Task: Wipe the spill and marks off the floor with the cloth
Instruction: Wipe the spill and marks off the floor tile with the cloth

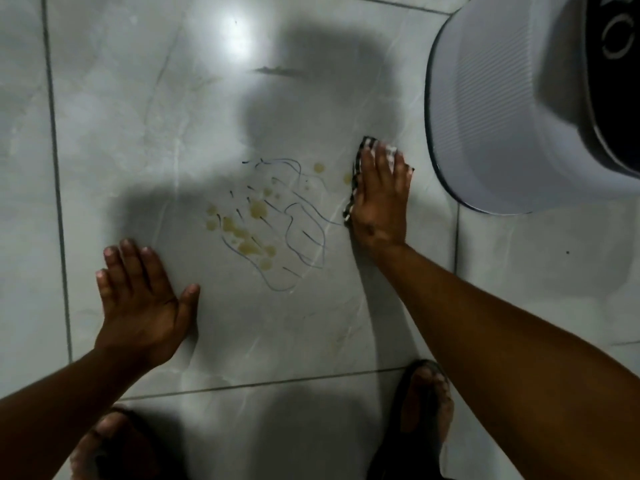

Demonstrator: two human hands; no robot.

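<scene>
Yellowish spill drops [258,209] and thin dark pen marks [304,233] cover the middle of a grey marbled floor tile [138,116]. My right hand [381,199] lies flat on a black-and-white checked cloth [360,161], pressing it to the floor just right of the marks. Most of the cloth is hidden under the palm; only its left and top edges show. My left hand [142,299] rests flat on the tile with fingers spread, down and left of the spill, holding nothing.
A large white rounded appliance or container [502,109] with a black top stands at the upper right, close to the cloth. My two feet in sandals [427,407] are at the bottom edge. Tile grout lines run along the left and below.
</scene>
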